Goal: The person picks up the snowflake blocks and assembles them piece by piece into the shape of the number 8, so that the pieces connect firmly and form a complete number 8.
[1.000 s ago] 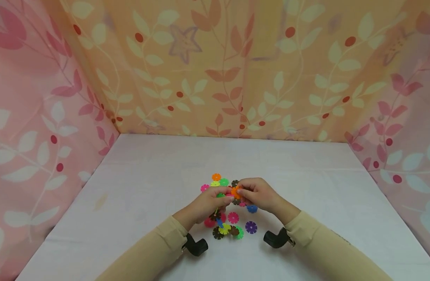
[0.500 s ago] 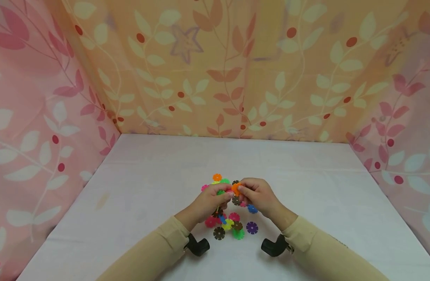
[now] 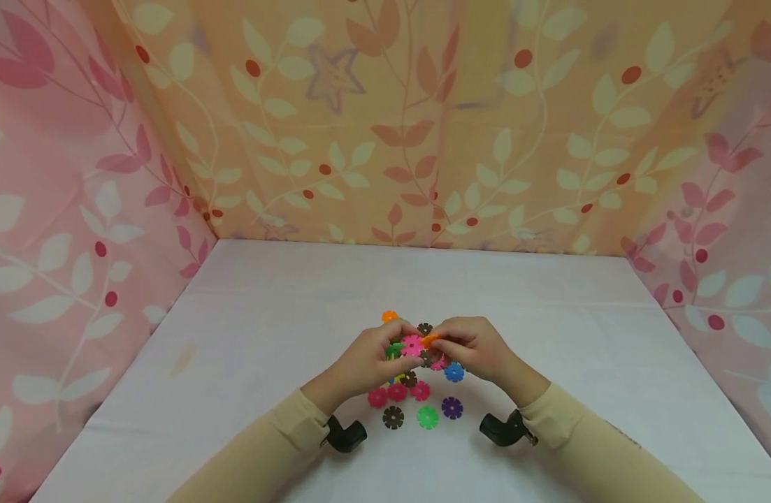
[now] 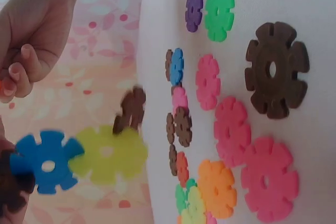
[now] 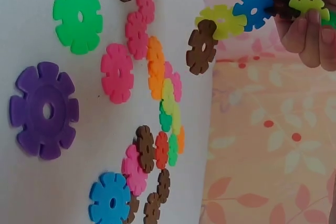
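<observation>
My left hand [image 3: 368,355] grips a chain of interlocked plastic snowflake discs above the white table. A pink disc [image 3: 412,345] faces up between the two hands at the chain's top end. Opposite it, my right hand [image 3: 476,349] pinches an orange disc [image 3: 430,340], turned nearly edge-on and meeting the pink disc's rim. In the left wrist view, a blue disc [image 4: 48,148], a yellow disc [image 4: 107,166] and a brown disc [image 4: 130,111] hang from the left hand as the chain's free end. The left fingers hide part of the chain.
Loose discs lie around below the hands, among them a purple disc [image 3: 451,408], a green disc [image 3: 427,418], and a blue disc [image 3: 454,372]. Black mounts [image 3: 346,434] stick out under both wrists. Floral cloth walls [image 3: 398,140] border the table [image 3: 265,293] at back and sides.
The orange disc has turned from face-on to nearly edge-on, while the pink disc now shows its face. My left hand has rotated, and the hanging chain end has swung up away from the near discs.
</observation>
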A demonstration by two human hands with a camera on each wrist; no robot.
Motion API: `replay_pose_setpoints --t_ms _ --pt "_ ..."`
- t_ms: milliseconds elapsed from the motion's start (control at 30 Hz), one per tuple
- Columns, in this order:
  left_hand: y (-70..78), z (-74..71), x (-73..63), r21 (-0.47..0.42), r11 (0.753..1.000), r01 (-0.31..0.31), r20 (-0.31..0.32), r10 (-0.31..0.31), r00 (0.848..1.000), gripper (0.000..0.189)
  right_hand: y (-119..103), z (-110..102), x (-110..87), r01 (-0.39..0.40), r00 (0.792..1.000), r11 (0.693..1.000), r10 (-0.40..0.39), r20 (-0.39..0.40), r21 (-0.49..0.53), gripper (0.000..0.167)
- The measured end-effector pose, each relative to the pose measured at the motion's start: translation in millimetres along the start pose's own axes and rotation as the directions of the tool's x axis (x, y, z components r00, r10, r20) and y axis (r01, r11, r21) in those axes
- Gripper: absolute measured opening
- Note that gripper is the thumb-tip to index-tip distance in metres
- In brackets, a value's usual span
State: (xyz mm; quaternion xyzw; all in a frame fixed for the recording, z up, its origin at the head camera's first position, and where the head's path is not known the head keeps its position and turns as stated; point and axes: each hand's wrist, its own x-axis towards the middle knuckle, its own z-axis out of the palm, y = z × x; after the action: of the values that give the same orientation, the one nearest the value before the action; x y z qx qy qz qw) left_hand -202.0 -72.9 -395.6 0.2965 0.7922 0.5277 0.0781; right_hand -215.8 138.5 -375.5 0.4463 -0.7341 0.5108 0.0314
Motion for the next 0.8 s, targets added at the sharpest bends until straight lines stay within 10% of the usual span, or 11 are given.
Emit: replay_pose_setpoints --t_ms 167,433,567,667,800 --pt "3.1 -2.1 -1.9 0.154 0.983 -0.096 -0.035 0.102 0.994 0.033 8.3 -1.7 -4.3 0.03 0.999 0.999 -0.03 0.015 -0.018 0.018" --pt "12.3 -3.8 -2.5 0.445 0.862 -0.241 0.043 0.248 0.968 0.031 14.3 -2.9 -11.7 0.17 0.985 0.962 -0.175 -0.003 -0.215 0.021" --pt "13.9 -1.8 -0.5 0.364 0.917 -0.165 0.039 0.162 0.986 0.028 9.4 -2.2 -13.1 0.155 0.987 0.975 -0.158 -0.007 -0.159 0.02" --pt "13.4 -0.4 0.5 0.196 0.979 -0.048 0.006 0.048 0.999 0.025 3.2 -1.1 -11.8 0.018 0.999 1.0 -0.018 -0.027 0.002 0.015" --pt "12.3 0.0 1.8 -0.007 0.998 0.061 -0.021 -0.061 0.998 0.016 -6.4 -2.1 -8.2 -0.156 0.983 0.972 0.17 -0.068 0.176 0.019"
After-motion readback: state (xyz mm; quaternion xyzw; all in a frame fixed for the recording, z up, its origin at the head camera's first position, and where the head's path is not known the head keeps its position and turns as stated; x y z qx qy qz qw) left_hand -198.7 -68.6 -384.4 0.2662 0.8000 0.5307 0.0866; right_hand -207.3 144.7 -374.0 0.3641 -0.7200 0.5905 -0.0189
